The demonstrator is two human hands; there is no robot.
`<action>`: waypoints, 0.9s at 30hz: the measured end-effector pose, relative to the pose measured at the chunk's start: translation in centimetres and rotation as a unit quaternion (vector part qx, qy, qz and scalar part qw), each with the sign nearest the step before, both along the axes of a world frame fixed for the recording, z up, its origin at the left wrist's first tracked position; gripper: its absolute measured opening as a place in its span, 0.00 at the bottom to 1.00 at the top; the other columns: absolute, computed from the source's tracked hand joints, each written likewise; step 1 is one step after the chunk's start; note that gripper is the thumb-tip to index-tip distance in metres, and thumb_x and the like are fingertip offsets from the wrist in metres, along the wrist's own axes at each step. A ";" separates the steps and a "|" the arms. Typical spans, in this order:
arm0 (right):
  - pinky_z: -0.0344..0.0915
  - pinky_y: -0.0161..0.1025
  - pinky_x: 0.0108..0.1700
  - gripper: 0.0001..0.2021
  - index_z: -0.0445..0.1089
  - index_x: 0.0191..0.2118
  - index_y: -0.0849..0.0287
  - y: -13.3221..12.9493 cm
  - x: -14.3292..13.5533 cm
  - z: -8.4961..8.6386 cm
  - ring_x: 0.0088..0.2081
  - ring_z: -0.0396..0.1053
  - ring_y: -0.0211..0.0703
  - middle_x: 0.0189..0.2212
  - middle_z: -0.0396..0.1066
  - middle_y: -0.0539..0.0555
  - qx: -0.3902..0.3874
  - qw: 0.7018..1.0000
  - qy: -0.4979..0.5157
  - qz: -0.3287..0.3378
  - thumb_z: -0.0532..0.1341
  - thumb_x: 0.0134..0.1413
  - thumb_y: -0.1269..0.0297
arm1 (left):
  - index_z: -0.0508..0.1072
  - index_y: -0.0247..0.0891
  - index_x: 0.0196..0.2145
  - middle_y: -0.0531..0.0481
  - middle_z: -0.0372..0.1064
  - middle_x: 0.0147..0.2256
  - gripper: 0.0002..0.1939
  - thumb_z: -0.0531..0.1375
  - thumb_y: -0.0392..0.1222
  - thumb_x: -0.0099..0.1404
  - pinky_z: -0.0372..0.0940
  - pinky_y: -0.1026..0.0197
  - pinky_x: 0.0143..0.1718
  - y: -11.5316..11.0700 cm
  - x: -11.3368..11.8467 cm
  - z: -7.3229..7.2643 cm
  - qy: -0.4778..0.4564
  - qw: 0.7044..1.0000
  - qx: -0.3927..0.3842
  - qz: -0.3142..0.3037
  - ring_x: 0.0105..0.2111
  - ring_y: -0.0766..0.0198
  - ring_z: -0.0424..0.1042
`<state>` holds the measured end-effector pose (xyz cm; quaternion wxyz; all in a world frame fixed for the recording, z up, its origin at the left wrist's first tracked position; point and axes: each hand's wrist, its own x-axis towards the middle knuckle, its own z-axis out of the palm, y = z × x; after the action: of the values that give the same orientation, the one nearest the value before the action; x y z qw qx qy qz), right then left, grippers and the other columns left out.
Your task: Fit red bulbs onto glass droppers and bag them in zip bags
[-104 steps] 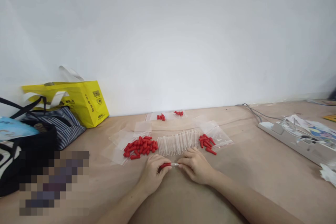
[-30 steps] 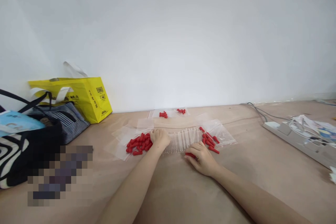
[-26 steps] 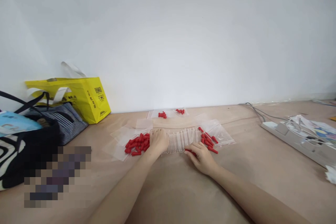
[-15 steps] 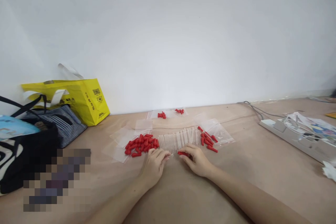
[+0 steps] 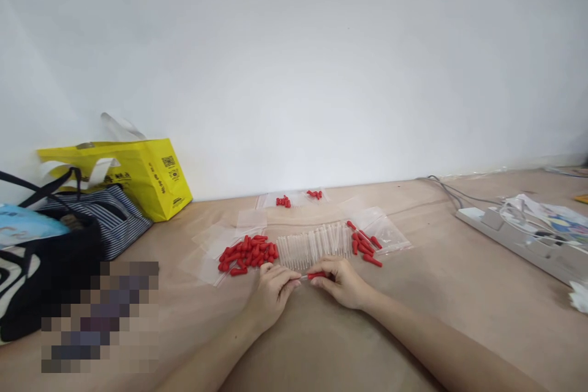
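My left hand pinches a thin clear tube between thumb and fingers. A red rubber bulb is gripped in my right hand, its end meeting the tube's end. Just beyond the hands lies a row of clear tubes side by side. To its left, a pile of red bulbs rests partly on clear plastic bags. Several more red bulbs lie to the right, beside another clear bag.
Small red bulbs sit on a bag near the white wall. At the left stand a yellow bag, a striped bag and a black bag. A white power strip with cables is at the right.
My hands have come closer together and slightly nearer to me. The red bulb now touches the clear tube, where a gap was seen before.
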<state>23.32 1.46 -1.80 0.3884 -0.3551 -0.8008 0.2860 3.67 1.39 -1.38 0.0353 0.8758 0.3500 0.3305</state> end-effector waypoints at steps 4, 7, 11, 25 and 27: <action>0.59 0.32 0.31 0.07 0.71 0.32 0.59 -0.1 -0.1 0.0 0.28 0.64 0.36 0.26 0.70 0.50 -0.024 1.000 0.001 -0.010 0.56 0.50 0.66 | 0.69 0.39 0.31 0.53 0.73 0.27 0.09 0.50 0.40 0.64 0.52 0.60 0.35 -0.2 0.3 0.1 0.003 1.000 -0.006 -0.001 0.27 0.66 0.69; 0.59 0.32 0.31 0.06 0.70 0.29 0.59 -0.2 -0.2 0.0 0.27 0.64 0.36 0.24 0.69 0.50 -0.015 1.000 0.000 -0.019 0.57 0.49 0.67 | 0.69 0.38 0.30 0.53 0.72 0.25 0.10 0.49 0.39 0.63 0.52 0.60 0.34 -0.4 0.5 0.1 -0.001 1.000 -0.005 -0.001 0.26 0.66 0.68; 0.59 0.33 0.32 0.05 0.70 0.28 0.58 -0.4 -0.2 0.1 0.27 0.64 0.35 0.23 0.69 0.49 0.023 0.999 -0.014 -0.023 0.58 0.49 0.67 | 0.69 0.38 0.29 0.53 0.71 0.24 0.10 0.49 0.38 0.63 0.52 0.60 0.33 -0.7 0.7 0.2 -0.001 1.000 0.020 -0.003 0.25 0.67 0.67; 0.59 0.34 0.34 0.05 0.69 0.29 0.59 -0.3 -0.6 -0.4 0.29 0.66 0.37 0.26 0.71 0.50 0.058 0.997 -0.039 -0.040 0.57 0.50 0.67 | 0.69 0.39 0.31 0.54 0.71 0.25 0.09 0.49 0.35 0.63 0.50 0.57 0.37 -0.8 1.2 -0.2 0.005 0.997 0.070 0.012 0.26 0.66 0.67; 0.59 0.35 0.35 0.05 0.69 0.29 0.59 -0.1 -0.4 -0.5 0.29 0.66 0.37 0.26 0.71 0.51 0.057 0.997 -0.032 -0.051 0.57 0.50 0.66 | 0.69 0.39 0.33 0.54 0.72 0.27 0.09 0.50 0.36 0.63 0.49 0.56 0.39 -0.6 1.1 -0.1 0.010 0.997 0.067 0.023 0.27 0.66 0.68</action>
<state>22.97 1.39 -2.25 0.3964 -0.3817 -0.8085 0.2087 4.75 0.77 -1.44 -0.0343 0.8710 0.3479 0.3451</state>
